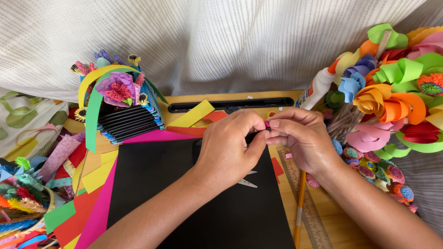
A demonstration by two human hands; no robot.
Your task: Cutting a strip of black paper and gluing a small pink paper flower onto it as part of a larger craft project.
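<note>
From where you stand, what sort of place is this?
Probably a home paper-craft table. Coloured paper sheets lie across it, a bunch of rolled paper flowers stands at the right beside a glue bottle, and both hands pinch a small pink paper piece.

landmark: the large paper sheet (184,203) lay flat at the table's middle, on a stack of other sheets
hands: left hand (228,147) and right hand (300,138) met above the sheet's far right corner, pinching a small paper piece (266,124)
scissors: scissors (247,180) lay on the sheet, under the left hand
basket: paper basket (121,103) stood behind the sheet's left corner
ruler and pencil: ruler (309,207) and pencil (300,207) lay just right of the sheet
glue: glue bottle (318,87) stood behind and right of the sheet
flowers: paper flowers (392,92) were farther right
paper cutter: paper cutter (230,105) lay behind the sheet
</note>
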